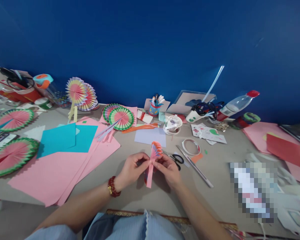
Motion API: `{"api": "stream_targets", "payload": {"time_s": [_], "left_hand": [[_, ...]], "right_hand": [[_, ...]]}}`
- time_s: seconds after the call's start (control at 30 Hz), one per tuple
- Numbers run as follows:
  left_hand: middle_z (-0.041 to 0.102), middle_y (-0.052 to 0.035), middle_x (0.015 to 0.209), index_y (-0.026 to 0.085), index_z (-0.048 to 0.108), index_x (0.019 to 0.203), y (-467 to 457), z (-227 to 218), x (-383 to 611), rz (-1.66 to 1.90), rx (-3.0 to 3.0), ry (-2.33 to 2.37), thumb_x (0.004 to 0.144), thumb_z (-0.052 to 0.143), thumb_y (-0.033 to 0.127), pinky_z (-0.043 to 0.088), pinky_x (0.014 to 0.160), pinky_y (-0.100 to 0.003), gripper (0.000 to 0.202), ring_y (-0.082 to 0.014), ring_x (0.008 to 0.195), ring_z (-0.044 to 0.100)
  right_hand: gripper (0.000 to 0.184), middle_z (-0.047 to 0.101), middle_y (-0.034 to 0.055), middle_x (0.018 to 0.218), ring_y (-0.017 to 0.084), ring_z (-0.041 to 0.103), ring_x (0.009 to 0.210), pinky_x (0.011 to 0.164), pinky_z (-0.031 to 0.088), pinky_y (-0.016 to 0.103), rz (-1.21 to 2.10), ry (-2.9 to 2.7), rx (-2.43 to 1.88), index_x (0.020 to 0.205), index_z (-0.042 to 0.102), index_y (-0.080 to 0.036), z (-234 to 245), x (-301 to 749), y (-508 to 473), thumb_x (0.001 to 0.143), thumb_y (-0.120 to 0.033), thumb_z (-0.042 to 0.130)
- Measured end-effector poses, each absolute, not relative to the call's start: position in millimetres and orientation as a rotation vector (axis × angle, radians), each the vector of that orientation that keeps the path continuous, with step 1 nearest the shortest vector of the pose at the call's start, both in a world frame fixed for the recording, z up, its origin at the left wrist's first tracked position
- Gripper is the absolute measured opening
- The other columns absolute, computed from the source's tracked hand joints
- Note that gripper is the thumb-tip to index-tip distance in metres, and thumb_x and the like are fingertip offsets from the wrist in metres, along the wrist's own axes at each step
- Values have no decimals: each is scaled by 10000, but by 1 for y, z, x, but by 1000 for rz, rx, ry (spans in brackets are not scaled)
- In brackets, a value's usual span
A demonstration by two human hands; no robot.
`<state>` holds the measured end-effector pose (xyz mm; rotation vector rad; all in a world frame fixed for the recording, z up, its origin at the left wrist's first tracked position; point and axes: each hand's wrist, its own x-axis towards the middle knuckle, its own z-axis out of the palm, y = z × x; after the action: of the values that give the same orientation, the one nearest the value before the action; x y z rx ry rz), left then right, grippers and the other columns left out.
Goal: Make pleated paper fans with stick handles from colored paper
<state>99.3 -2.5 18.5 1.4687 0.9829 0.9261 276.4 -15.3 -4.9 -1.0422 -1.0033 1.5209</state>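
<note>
A pleated strip of pink paper with an orange edge (pixel 154 154) stands upright between my two hands, fanned out at its top. My left hand (pixel 132 168) pinches it from the left at about its middle, a red bead bracelet (pixel 112 186) on that wrist. My right hand (pixel 168 168) pinches the same spot from the right. The lower end of the folded strip hangs down to the table (pixel 215 186) between my wrists.
Pink paper sheets (pixel 65 173) and blue sheets (pixel 65 138) lie to the left. Finished round paper fans (pixel 121 117) stand and lie along the back and left. Scissors (pixel 177 159), a ruler (pixel 195 166), a tape roll (pixel 190 146), a bottle (pixel 236 104) and a glue gun (pixel 198 113) sit to the right.
</note>
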Motion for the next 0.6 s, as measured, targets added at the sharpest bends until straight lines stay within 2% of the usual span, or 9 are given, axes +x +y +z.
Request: {"api": "stream_targets", "payload": {"time_s": [0.27,0.6], "left_hand": [[637,-7,743,152,624,837,-2,13,100,913,1426,967,907,580,295,446,628,-213,165,-125,677,574],[631,-19,796,160,619,879,-3,9,100,914,1356,930,901,597,323,469,671,-239,167,-144,723,597]], "right_hand": [[239,601,-16,691,141,545,631,620,466,264,1484,-1018,-1082,780,641,-214,-9,275,-17,744,-392,797],[209,577,-33,677,115,520,623,626,452,235,1517,-985,-1026,793,658,-210,-9,275,-15,739,-339,814]]}}
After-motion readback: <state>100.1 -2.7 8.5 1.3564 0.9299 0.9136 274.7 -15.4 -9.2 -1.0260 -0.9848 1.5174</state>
